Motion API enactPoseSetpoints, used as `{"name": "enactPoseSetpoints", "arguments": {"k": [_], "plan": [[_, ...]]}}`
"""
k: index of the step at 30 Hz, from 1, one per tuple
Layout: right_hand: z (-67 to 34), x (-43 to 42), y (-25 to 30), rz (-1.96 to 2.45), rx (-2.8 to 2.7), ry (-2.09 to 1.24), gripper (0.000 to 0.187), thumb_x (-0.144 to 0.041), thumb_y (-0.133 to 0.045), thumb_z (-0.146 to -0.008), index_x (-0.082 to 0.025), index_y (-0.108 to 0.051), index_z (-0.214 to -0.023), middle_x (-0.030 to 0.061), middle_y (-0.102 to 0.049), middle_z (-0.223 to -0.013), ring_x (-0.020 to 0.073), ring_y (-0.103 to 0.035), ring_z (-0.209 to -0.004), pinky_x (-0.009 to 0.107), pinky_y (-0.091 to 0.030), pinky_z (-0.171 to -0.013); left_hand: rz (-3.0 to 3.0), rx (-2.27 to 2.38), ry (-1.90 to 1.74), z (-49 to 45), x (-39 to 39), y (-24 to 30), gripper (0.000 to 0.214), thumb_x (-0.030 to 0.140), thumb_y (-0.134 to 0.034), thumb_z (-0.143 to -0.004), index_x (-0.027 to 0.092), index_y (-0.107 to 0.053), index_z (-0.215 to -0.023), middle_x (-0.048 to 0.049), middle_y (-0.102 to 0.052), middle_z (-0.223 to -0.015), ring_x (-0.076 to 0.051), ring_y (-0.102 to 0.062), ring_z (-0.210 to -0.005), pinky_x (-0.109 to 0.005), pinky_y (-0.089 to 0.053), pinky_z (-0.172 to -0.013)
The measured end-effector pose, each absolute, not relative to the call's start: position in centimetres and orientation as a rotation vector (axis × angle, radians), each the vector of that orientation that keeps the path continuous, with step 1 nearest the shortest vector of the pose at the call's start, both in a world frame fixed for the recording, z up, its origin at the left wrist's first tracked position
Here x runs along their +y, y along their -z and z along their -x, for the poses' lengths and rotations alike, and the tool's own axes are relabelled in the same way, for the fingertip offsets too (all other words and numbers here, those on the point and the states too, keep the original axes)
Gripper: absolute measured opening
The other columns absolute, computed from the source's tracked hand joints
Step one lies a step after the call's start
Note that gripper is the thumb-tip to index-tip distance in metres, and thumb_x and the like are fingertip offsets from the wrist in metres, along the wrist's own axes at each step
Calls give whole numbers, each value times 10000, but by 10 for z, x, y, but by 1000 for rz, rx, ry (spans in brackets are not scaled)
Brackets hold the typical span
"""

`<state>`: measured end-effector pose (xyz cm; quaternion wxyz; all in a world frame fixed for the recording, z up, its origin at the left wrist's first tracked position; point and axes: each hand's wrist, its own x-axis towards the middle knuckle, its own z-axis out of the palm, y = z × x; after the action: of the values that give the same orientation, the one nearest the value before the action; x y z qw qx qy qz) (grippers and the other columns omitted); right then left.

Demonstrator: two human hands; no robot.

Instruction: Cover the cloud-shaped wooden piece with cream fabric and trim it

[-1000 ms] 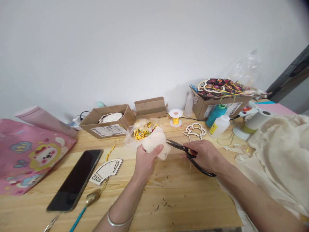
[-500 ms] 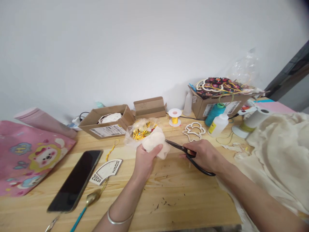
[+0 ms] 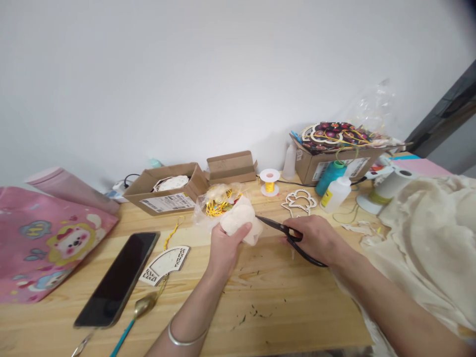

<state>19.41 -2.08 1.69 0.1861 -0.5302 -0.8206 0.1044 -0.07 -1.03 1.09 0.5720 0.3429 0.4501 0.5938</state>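
My left hand (image 3: pixel 224 246) is closed around a cream fabric-wrapped piece (image 3: pixel 240 221), held just above the wooden table (image 3: pixel 267 292). My right hand (image 3: pixel 316 238) grips black scissors (image 3: pixel 288 233), whose blade tips touch the right edge of the cream piece. Right behind the piece lies a clear plastic bag with yellow cords (image 3: pixel 217 202). A silver bangle (image 3: pixel 182 338) circles my left wrist.
A phone (image 3: pixel 117 278), a wooden fan cutout (image 3: pixel 165 258) and a spoon (image 3: pixel 143 305) lie at the left, beside pink printed cloth (image 3: pixel 44 243). Cardboard boxes (image 3: pixel 167 191), a yellow thread spool (image 3: pixel 269 181), bottles (image 3: pixel 336 193) and a wooden cutout (image 3: pixel 299 202) stand behind. Cream cloth (image 3: pixel 427 238) covers the right.
The view has shifted slightly. The scissor tips have moved a little closer to the cream piece; both hands otherwise stay in place.
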Motion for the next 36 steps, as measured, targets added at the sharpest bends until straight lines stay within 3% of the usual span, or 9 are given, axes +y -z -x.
{"name": "enactPoseSetpoints", "arguments": {"k": [8,13,21,26,36], "plan": [[-202,-15,-17,1476,-2290,-532,266,-453,-561,-735,-194,-590,-784,-9,-569,-589,118,-483,-515,211,-318,-485,-752,1005,-1396,1,-10,-18,365,160,-762,-533,127,-674,-886,-84,-710,-865,-192,-656,-775,-260,-522,-672],[-201,-17,-16,1308,-2289,-491,371,-486,-533,-748,-157,-579,-914,60,-593,-751,173,-535,-687,252,-388,-593,-747,938,-1376,1,-11,-17,327,125,-742,-565,137,-677,-885,-69,-713,-858,-166,-654,-767,-233,-518,-679],[-195,-18,-17,1251,-2240,-605,355,-457,-485,-795,-167,-494,-591,-38,-402,-514,85,-347,-477,201,-269,-475,-764,829,-1326,0,-11,-19,308,86,-713,-597,154,-677,-896,-47,-711,-877,-133,-643,-734,-205,-519,-652],[-196,-19,-15,1212,-2227,-604,367,-452,-492,-793,-166,-468,-564,-48,-362,-501,76,-310,-469,199,-248,-469,-728,829,-1332,0,-11,-19,321,83,-717,-591,169,-677,-897,-32,-714,-832,-123,-643,-704,-189,-516,-630],[-196,-21,-18,1220,-2250,-559,373,-463,-483,-796,-165,-516,-575,-27,-423,-494,85,-335,-470,206,-268,-475,-752,877,-1319,0,-12,-19,337,116,-732,-575,154,-668,-903,-50,-711,-841,-145,-645,-713,-204,-510,-623]]}}
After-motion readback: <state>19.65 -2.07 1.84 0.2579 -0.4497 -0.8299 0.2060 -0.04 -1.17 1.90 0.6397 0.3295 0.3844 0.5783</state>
